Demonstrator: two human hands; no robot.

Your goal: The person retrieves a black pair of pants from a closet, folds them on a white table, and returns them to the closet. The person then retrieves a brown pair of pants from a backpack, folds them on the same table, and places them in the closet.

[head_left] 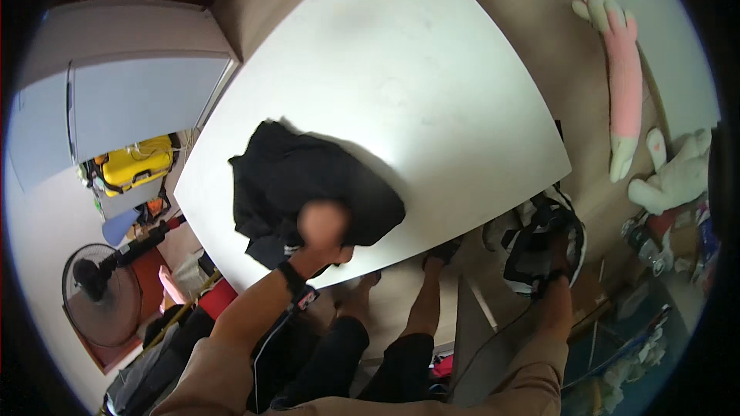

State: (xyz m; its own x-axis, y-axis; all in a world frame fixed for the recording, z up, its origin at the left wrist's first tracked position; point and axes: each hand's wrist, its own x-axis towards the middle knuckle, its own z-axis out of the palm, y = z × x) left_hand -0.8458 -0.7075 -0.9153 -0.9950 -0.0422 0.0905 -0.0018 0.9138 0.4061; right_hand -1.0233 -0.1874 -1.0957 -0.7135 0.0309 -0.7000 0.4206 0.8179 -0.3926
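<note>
A crumpled black garment (308, 177) lies near the front edge of a white table (401, 69). My left hand (324, 225) rests on its near side, fingers closed into the cloth; a black wristband sits on that wrist. My right hand (560, 258) reaches down past the table's right corner into a white-rimmed basket (580, 243) of dark and white clothes (532, 250). Its fingers are buried in the dark cloth, so I cannot tell its grip. My legs and bare feet show under the table edge.
A pink and white plush toy (626, 77) and a white plush toy (678, 173) lie on the floor to the right. A standing fan (100, 293), a yellow case (137, 163) and a grey cabinet (131, 100) stand on the left.
</note>
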